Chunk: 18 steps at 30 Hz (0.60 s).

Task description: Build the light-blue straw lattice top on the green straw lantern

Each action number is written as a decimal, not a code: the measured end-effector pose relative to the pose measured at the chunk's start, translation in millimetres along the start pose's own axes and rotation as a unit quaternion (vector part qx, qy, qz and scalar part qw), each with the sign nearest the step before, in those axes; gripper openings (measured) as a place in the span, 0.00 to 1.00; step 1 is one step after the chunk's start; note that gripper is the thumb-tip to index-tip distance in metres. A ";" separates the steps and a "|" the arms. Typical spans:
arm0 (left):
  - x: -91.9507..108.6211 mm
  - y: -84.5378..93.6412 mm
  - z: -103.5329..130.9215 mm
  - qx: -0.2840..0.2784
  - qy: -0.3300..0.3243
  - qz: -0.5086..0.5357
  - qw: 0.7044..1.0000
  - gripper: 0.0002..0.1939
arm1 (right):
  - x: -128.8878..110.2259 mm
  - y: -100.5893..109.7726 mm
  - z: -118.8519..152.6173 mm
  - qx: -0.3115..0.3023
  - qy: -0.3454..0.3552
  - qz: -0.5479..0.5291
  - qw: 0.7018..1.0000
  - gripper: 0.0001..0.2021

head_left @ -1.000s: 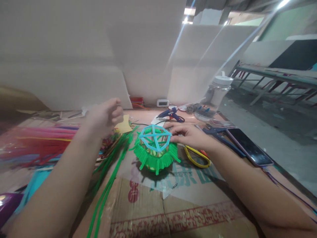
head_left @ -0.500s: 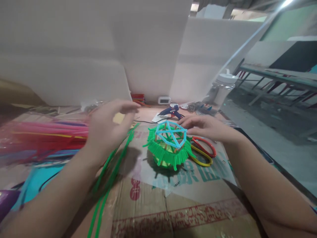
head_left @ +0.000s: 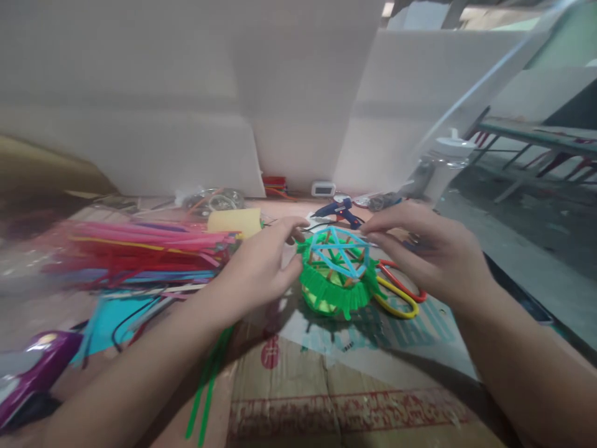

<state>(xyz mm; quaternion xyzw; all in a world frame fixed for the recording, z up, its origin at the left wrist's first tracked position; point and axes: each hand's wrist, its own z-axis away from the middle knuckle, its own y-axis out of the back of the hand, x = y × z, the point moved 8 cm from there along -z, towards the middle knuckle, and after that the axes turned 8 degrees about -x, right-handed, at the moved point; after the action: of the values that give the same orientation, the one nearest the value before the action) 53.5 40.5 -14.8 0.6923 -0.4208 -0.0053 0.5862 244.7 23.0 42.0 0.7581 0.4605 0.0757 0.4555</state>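
Note:
A green fringed craft piece with a light blue star-and-hexagon frame on top stands on printed cardboard. At its left edge is my left hand, thumb and fingers apart around the rim. My right hand reaches over from the right, its thumb and forefinger close together at the blue frame's upper right corner; whether they grip it is unclear. Scissors with red and yellow handles lie beside the piece, under my right hand. Green strips run below my left forearm.
Pink and red pipe cleaners lie left, near a yellow roll. Behind the craft piece are a blue glue gun and a small white device. A bottle stands right; a purple tool lies lower left.
My left hand has moved right and down to the craft piece's side. My right hand has lifted and turned, its fingertips now at the frame's corner. The view has shifted left.

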 end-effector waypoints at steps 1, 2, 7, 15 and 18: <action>0.5 5.1 0.2 0.007 0.010 -0.009 1.000 0.23 | 2.2 2.5 1.0 0.007 -0.011 0.003 1.000 0.05; 0.6 14.2 1.5 0.022 0.019 -0.016 0.999 0.23 | 3.3 5.6 1.9 0.017 -0.021 0.005 1.000 0.04; -11.3 81.4 26.5 0.089 0.082 -0.030 0.992 0.18 | -10.0 18.5 5.9 0.057 -0.020 0.007 0.998 0.04; -38.9 99.8 68.0 0.072 0.175 -0.069 0.980 0.15 | -19.3 9.2 15.3 0.023 -0.028 0.028 0.999 0.05; -29.5 80.4 51.4 0.057 0.150 -0.062 0.985 0.16 | -15.3 7.5 3.7 0.019 -0.039 0.025 0.999 0.08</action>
<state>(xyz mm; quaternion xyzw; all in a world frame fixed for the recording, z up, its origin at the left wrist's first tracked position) -37.7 19.7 20.4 0.7422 -0.2845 0.0864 0.6006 242.8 7.7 50.3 0.7805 0.4243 0.0483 0.4566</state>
